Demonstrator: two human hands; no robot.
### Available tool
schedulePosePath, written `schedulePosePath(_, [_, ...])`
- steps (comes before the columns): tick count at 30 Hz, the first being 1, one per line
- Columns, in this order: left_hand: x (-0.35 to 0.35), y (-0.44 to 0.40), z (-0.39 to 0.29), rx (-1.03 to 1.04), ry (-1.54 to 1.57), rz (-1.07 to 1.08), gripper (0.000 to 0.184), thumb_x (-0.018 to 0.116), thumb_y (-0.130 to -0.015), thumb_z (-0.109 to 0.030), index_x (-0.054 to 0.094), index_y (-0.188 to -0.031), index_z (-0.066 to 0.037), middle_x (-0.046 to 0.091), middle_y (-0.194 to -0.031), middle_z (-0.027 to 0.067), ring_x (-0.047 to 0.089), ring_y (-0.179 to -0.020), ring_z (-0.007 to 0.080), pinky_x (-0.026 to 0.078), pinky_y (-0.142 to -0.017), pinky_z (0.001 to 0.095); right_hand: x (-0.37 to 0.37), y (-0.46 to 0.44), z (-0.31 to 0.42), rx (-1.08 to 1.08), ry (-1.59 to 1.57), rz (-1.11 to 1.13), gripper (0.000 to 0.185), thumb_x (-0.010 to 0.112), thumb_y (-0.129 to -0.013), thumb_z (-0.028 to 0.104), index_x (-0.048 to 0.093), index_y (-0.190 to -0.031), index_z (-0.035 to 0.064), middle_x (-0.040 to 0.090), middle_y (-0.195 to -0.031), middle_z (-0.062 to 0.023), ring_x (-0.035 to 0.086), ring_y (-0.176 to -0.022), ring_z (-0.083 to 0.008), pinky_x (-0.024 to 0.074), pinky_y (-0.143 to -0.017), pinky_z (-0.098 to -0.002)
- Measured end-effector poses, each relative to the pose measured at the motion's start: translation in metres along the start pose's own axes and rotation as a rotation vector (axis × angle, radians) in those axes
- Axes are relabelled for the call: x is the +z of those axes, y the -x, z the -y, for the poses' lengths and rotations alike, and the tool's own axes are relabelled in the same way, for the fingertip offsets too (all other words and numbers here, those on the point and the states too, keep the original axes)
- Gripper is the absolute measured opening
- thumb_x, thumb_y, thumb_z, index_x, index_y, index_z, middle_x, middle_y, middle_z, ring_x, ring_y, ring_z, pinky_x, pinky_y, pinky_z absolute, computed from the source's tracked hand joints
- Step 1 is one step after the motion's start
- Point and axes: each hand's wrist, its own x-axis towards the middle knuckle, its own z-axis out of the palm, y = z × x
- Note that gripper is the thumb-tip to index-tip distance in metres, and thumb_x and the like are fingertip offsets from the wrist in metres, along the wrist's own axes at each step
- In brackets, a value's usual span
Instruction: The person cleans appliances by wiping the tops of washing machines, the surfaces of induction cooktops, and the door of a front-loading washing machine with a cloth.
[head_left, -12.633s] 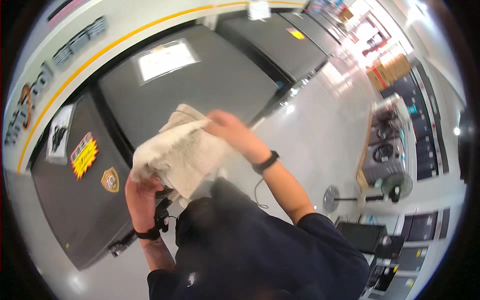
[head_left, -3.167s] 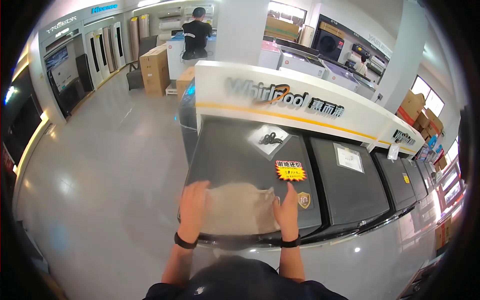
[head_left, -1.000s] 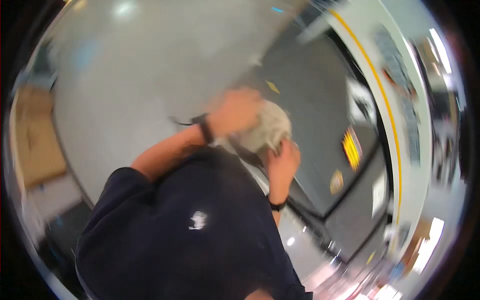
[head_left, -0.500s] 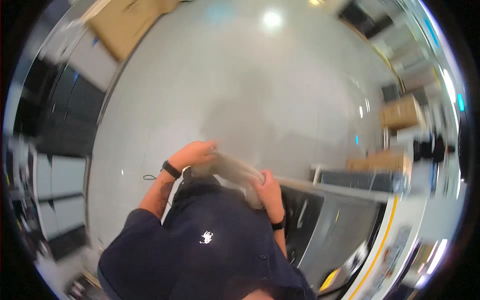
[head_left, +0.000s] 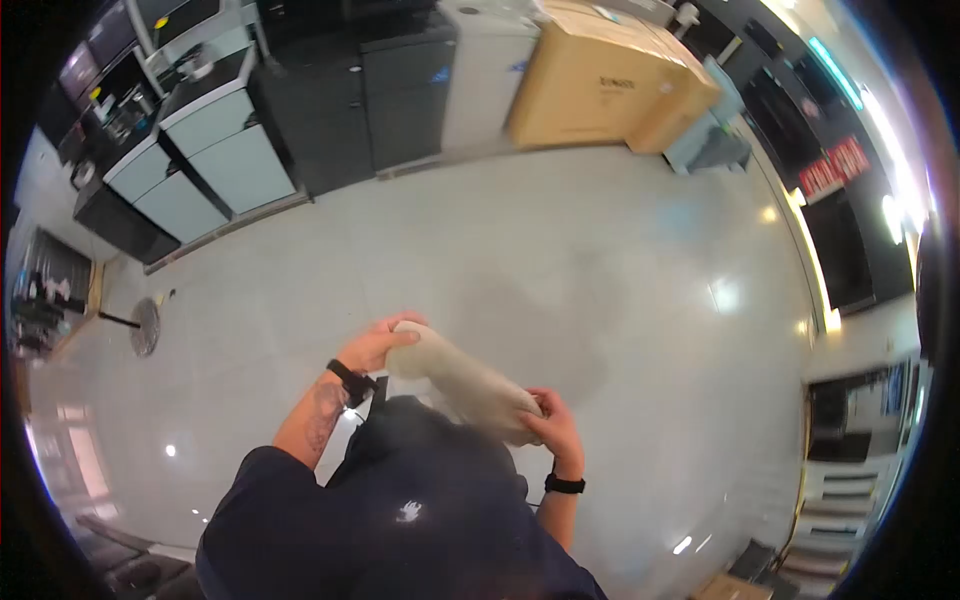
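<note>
A pale beige cloth (head_left: 455, 375), hanging in soft folds and partly blurred, is stretched between my two hands in front of my waist. My left hand (head_left: 380, 342) pinches its upper left corner, thumb on top. At the lower right end, my right hand (head_left: 558, 430) grips the cloth's edge between thumb and fingers. The cloth's lower part is hidden against my dark shirt. Both wrists carry black bands.
Glossy grey floor (head_left: 650, 280) surrounds me. Light-fronted cabinets (head_left: 240, 165) and dark cabinets (head_left: 408, 105) line the far side, beside a large cardboard box (head_left: 590, 85). A round-based stand (head_left: 146, 327) is at the left. Another cardboard box (head_left: 735, 587) lies at the lower right.
My body has turned left, so the cabinets and large box now lie ahead and the counter at my right has left view. Both hands keep hold of the cloth, now spread slightly wider.
</note>
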Motion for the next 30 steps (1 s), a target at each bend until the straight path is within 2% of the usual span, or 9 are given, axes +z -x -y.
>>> schedulePosePath(1, [-0.001,0.001,-0.002,0.003,0.168,-0.049,0.042,0.067,-0.092,-0.011,0.056,-0.132,-0.008,0.063,-0.119,0.0052,0.060,-0.110,0.0170,0.049,-0.094,0.0325,-0.007,-0.022,0.013,-0.033,-0.096,0.066,0.046,0.075,-0.082,0.009,0.060,-0.125,0.0016,0.069,-0.107,-0.0101,0.064,-0.095,-0.0166,0.0528,-0.083,-0.0326])
schedulePosePath(5, [-0.073,-0.057,0.030,0.011,0.052,-0.101,0.042,0.069,-0.091,-0.009,0.056,-0.131,-0.006,0.063,-0.123,0.0066,0.060,-0.116,0.0189,0.050,-0.099,0.0364,-0.019,-0.109,0.067,-0.068,-0.387,0.159,0.049,0.071,-0.082,0.002,0.057,-0.129,0.0006,0.067,-0.118,-0.0123,0.063,-0.108,-0.0205,0.0499,-0.095,-0.0353])
schedulePosePath(7, [-0.081,-0.080,0.011,0.064,0.030,-0.063,0.040,0.069,-0.092,-0.009,0.057,-0.130,-0.006,0.063,-0.123,0.0065,0.060,-0.116,0.0187,0.051,-0.099,0.0360,-0.035,-0.155,0.069,-0.053,-0.306,0.128,0.050,0.064,-0.080,-0.002,0.056,-0.130,-0.0014,0.066,-0.121,-0.0136,0.062,-0.112,-0.0231,0.0484,-0.098,-0.0358])
schedulePosePath(13, [-0.108,-0.142,-0.092,0.167,-0.084,-0.398,0.034,0.065,-0.094,-0.013,0.058,-0.127,-0.005,0.066,-0.117,0.0037,0.062,-0.107,0.0144,0.050,-0.094,0.0326,-0.048,-0.323,0.092,-0.172,-0.236,-0.059,0.039,0.059,-0.078,-0.002,0.061,-0.118,-0.0012,0.067,-0.111,-0.0109,0.063,-0.103,-0.0202,0.0493,-0.094,-0.0338])
schedulePosePath(15, [-0.122,-0.168,-0.125,0.217,-0.093,-0.422,0.034,0.067,-0.094,-0.015,0.059,-0.125,-0.005,0.066,-0.115,0.0039,0.062,-0.105,0.0138,0.051,-0.092,0.0314,-0.035,-0.380,0.106,-0.191,-0.227,-0.131,0.032,0.059,-0.081,0.000,0.062,-0.113,-0.0014,0.067,-0.106,-0.0093,0.062,-0.099,-0.0181,0.0494,-0.090,-0.0318])
schedulePosePath(17, [-0.137,-0.188,-0.157,0.229,-0.033,-0.390,0.035,0.067,-0.093,-0.016,0.059,-0.125,-0.004,0.067,-0.114,0.0043,0.063,-0.104,0.0137,0.051,-0.091,0.0308,-0.026,-0.434,0.143,-0.209,-0.199,-0.109,0.026,0.060,-0.085,0.003,0.062,-0.110,-0.0024,0.066,-0.102,-0.0071,0.060,-0.096,-0.0152,0.0484,-0.085,-0.0291])
schedulePosePath(22, [-0.152,-0.196,-0.225,0.429,-0.033,-0.678,0.031,0.067,-0.094,-0.015,0.059,-0.121,-0.002,0.066,-0.113,0.0058,0.062,-0.104,0.0142,0.051,-0.090,0.0309,0.014,-0.560,0.252,-0.269,-0.225,0.054,0.023,0.063,-0.090,0.004,0.062,-0.113,-0.0015,0.067,-0.103,-0.0065,0.061,-0.094,-0.0112,0.0491,-0.081,-0.0274])
schedulePosePath(26, [-0.189,-0.213,-0.266,0.522,0.162,-0.823,0.030,0.069,-0.094,-0.015,0.058,-0.118,0.000,0.067,-0.114,0.0078,0.063,-0.107,0.0172,0.051,-0.093,0.0337,0.039,-0.657,0.276,-0.362,0.030,0.095,0.024,0.066,-0.090,0.004,0.062,-0.113,-0.0002,0.069,-0.103,-0.0059,0.063,-0.090,-0.0109,0.0505,-0.078,-0.0266])
schedulePosePath(30, [-0.231,-0.255,-0.317,0.555,0.260,-0.821,0.037,0.070,-0.093,-0.016,0.058,-0.122,0.001,0.066,-0.116,0.0096,0.064,-0.107,0.0192,0.051,-0.094,0.0357,0.061,-0.717,0.293,-0.424,0.226,0.063,0.021,0.069,-0.090,0.007,0.064,-0.109,0.0003,0.070,-0.100,-0.0054,0.063,-0.087,-0.0110,0.0514,-0.077,-0.0269])
